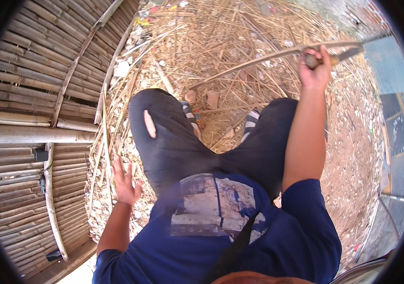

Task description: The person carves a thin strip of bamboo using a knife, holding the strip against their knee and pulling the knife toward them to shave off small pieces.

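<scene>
My right hand (pixel 316 71) is stretched out to the far right, its fingers wrapped round the wooden handle of a knife. The knife's dark blade (pixel 350 54) points right, close to one end of a long bamboo strip (pixel 254 60). That strip bows from the ground between my knees to the far right, passing right by my fingers; whether they also grip it I cannot tell. At the left, beside my thigh, my left hand (pixel 125 183) is open with fingers apart and nothing in it. Thin bamboo strips (pixel 106 156) stand close to its fingertips.
A bamboo-slat wall (pixel 27 90) runs along the left side. Split bamboo and dry shavings (pixel 221 28) litter the ground ahead, with white stones (pixel 122 69) at the left. Bluish panels (pixel 393 71) line the right edge. My sandalled feet (pixel 250 124) are between my knees.
</scene>
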